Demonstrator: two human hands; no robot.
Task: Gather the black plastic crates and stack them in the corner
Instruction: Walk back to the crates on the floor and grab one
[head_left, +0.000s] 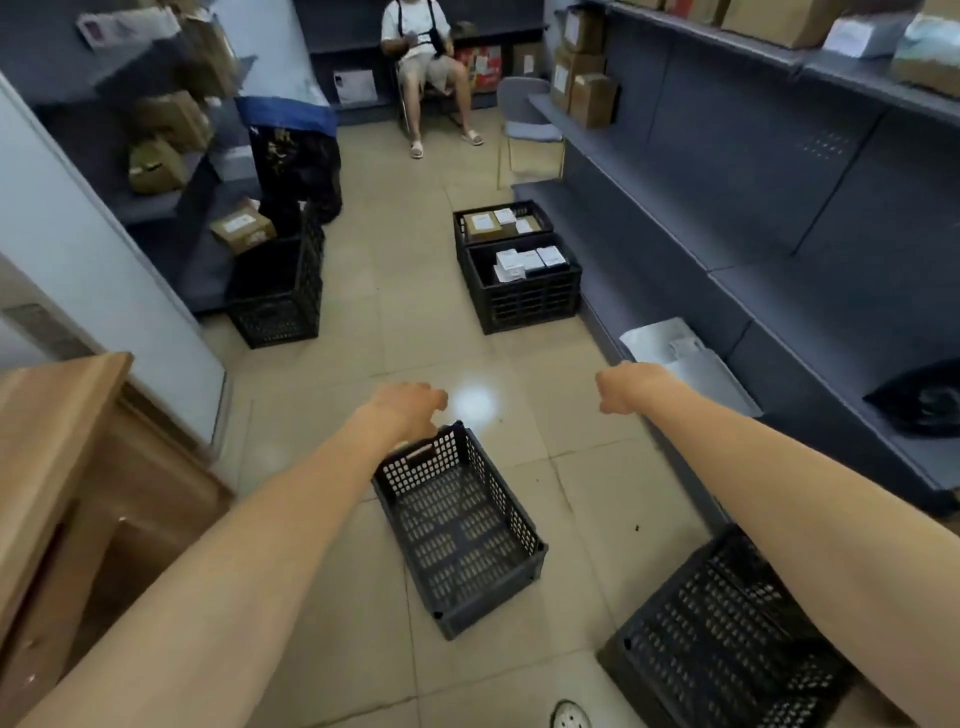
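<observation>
An empty black plastic crate (457, 525) lies on the tiled floor in front of me. My left hand (410, 408) is at its far rim with the fingers curled down; whether they grip the rim is hidden. My right hand (621, 387) hovers to the right above the floor, loosely closed with nothing in it. A second empty crate (727, 639) sits at the bottom right under my right forearm. A taller crate (275, 296) stands by the left shelf. Two crates holding small boxes (524, 296) (498, 223) stand against the right shelf.
Grey shelving (753, 197) runs along the right wall, with a white bag (685, 358) on its lowest level. A wooden cabinet (57, 457) is at my left. A person (426, 67) sits at the back beside a grey chair (527, 119). A floor drain (569, 717) is near my feet.
</observation>
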